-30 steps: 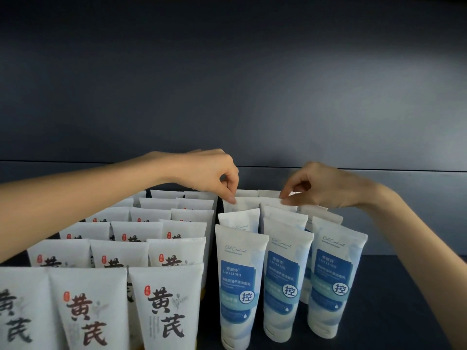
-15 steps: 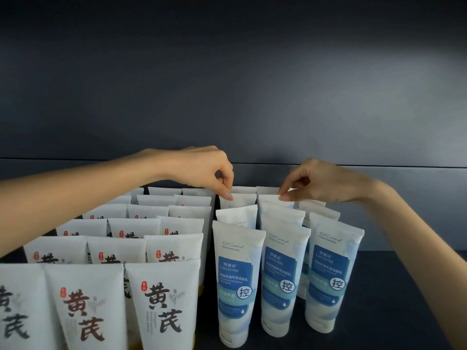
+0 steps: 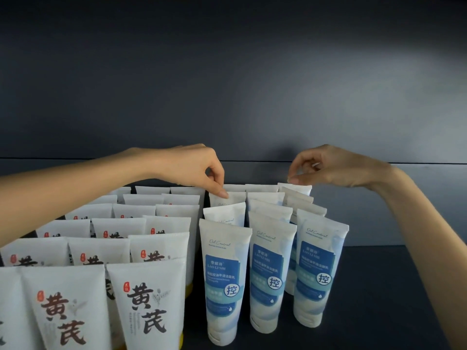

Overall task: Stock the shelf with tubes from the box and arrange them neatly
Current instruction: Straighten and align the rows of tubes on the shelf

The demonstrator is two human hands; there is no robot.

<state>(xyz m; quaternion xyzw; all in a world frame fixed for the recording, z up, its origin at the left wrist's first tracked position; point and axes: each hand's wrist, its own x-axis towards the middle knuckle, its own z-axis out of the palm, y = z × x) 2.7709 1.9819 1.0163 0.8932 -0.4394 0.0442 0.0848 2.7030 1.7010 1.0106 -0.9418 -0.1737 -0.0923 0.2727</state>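
**Left hand** (image 3: 192, 168), fingers curled, pinches the crimped top of a white plastic left-column tube (image 3: 237, 198), which lies at its 5 o'clock. **Right hand** (image 3: 328, 168) pinches the white rear right-column tube (image 3: 300, 190) at its 7 o'clock. Both tubes belong to the matte blue-labelled squeeze tubes (image 3: 225, 274), flat-sealed above and upright on the dark matte shelf (image 3: 379, 299). These are printed "Oil Control", "LAO LI SHI", "控". At 8 o'clock, white tubes with brown calligraphy (image 3: 146, 306) read "黄芪".

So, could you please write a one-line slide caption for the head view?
Left hand and right hand pinch the tops of rear blue tubes on the shelf, beside brown-lettered tubes.
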